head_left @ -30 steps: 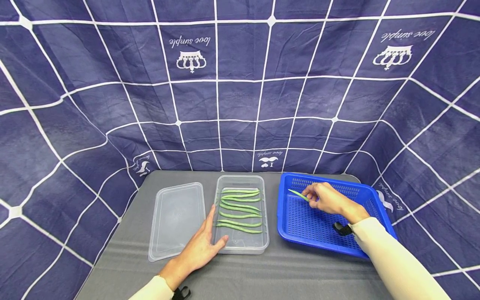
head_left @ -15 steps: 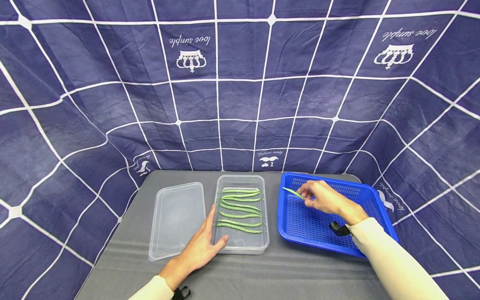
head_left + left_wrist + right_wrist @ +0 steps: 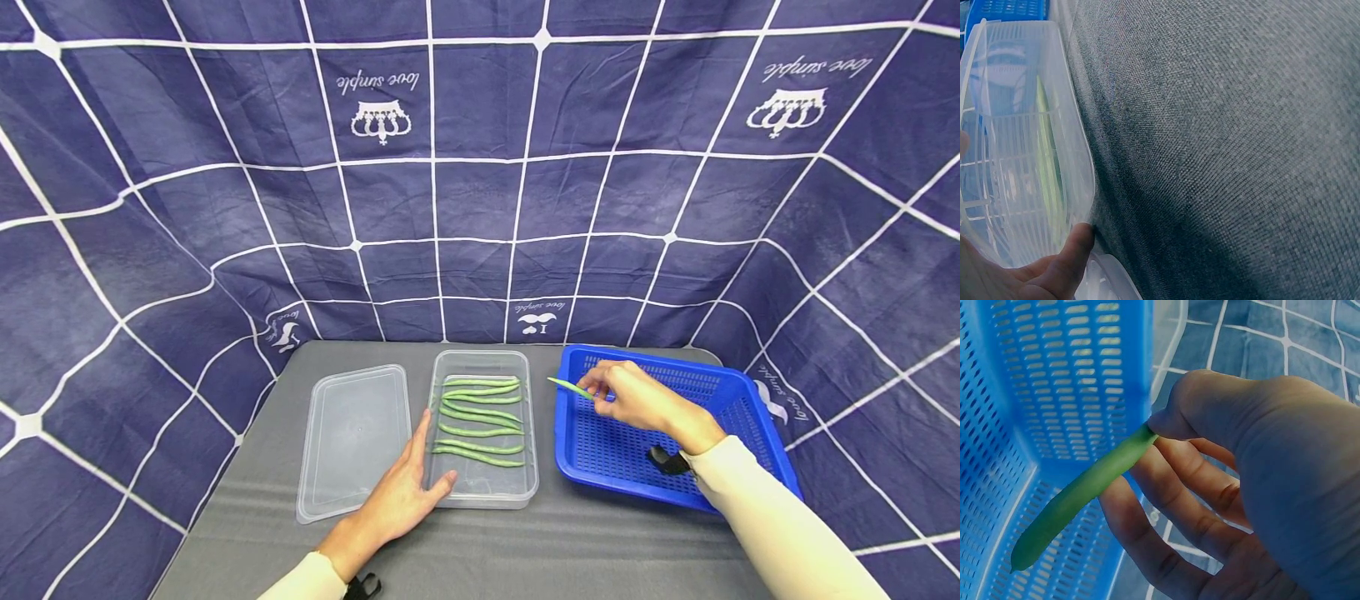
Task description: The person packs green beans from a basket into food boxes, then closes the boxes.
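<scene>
Over the left part of the blue basket (image 3: pixel 615 492), my right hand (image 3: pixel 633 396) pinches a green bean (image 3: pixel 572 386) between thumb and fingers. Its tip points left past the basket's rim; the right wrist view shows the other end of the green bean (image 3: pixel 1079 497) hanging free. A clear plastic container (image 3: pixel 480 492) stands mid-table with several green beans (image 3: pixel 480 431) lying crosswise in rows. With fingers extended, my left hand (image 3: pixel 401 492) rests against the container's left side and near corner. In the left wrist view, fingers of the left hand (image 3: pixel 1054 269) touch the container wall (image 3: pixel 1079 156).
Left of the container lies a clear lid (image 3: pixel 356 442), flat on the grey tabletop (image 3: pixel 480 550). Blue cloth (image 3: pixel 480 200) with white grid lines hangs behind and along both sides. No beans show in the visible part of the basket floor.
My right hand has moved left with the green bean, whose tip now passes over the basket's left rim. The left hand and the container stay where they were.
</scene>
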`<state>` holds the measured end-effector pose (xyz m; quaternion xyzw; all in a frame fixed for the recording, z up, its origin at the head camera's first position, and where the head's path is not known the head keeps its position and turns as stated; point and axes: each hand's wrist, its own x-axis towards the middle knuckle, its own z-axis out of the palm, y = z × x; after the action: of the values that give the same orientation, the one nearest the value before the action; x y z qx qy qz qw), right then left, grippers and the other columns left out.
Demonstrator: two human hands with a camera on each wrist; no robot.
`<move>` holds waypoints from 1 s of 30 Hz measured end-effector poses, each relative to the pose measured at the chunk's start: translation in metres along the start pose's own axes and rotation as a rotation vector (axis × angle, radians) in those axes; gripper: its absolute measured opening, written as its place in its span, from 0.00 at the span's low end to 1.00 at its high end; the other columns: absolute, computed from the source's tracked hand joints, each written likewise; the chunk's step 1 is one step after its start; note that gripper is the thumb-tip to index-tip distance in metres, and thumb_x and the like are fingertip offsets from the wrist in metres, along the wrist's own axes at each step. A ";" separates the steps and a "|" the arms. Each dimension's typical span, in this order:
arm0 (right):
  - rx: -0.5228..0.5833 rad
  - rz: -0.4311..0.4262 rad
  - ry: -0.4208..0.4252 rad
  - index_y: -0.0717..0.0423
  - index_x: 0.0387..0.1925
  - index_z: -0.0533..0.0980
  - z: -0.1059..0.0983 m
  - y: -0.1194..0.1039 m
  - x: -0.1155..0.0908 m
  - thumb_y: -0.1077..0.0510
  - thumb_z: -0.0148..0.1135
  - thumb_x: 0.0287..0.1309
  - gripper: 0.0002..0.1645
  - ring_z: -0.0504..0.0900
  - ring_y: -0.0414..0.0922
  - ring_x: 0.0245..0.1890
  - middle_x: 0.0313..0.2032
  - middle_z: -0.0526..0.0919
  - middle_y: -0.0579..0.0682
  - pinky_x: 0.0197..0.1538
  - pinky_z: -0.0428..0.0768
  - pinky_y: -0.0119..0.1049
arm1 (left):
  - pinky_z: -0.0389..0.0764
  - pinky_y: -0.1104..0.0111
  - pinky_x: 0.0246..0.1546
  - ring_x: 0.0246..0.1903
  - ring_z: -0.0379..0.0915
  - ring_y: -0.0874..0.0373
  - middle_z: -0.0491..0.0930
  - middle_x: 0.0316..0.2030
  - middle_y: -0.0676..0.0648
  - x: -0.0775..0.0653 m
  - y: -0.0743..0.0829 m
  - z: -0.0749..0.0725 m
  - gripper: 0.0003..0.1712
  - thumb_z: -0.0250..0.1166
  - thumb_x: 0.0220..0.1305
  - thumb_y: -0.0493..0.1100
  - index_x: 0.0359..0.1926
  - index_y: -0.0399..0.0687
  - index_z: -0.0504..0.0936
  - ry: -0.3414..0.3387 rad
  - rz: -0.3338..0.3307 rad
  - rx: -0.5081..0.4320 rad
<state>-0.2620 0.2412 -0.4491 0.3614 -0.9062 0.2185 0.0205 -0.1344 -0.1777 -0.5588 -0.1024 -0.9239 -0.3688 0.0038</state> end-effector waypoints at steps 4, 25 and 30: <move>-0.005 -0.024 0.008 0.62 0.49 0.92 0.001 -0.009 0.003 0.73 0.73 0.59 0.17 0.88 0.38 0.39 0.38 0.91 0.45 0.46 0.92 0.42 | 0.72 0.35 0.84 0.88 0.64 0.31 0.59 0.92 0.31 0.001 -0.002 0.001 0.65 0.74 0.80 0.58 0.98 0.48 0.42 0.010 0.007 0.002; 0.001 -0.098 -0.066 0.59 0.54 0.93 0.020 -0.048 0.025 0.70 0.74 0.63 0.18 0.92 0.37 0.41 0.43 0.91 0.47 0.49 0.94 0.41 | 0.73 0.35 0.84 0.88 0.65 0.30 0.60 0.91 0.29 0.000 -0.001 0.001 0.65 0.74 0.79 0.56 0.97 0.46 0.41 0.006 0.007 0.010; 0.021 -0.111 -0.078 0.58 0.54 0.93 0.026 -0.058 0.032 0.70 0.74 0.64 0.18 0.92 0.36 0.41 0.44 0.92 0.47 0.50 0.95 0.40 | 0.71 0.36 0.86 0.89 0.64 0.31 0.59 0.92 0.31 0.001 -0.002 0.002 0.65 0.73 0.80 0.56 0.98 0.48 0.40 -0.003 -0.011 0.001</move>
<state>-0.2436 0.1724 -0.4441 0.4198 -0.8825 0.2120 -0.0066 -0.1357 -0.1783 -0.5615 -0.0980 -0.9246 -0.3681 0.0006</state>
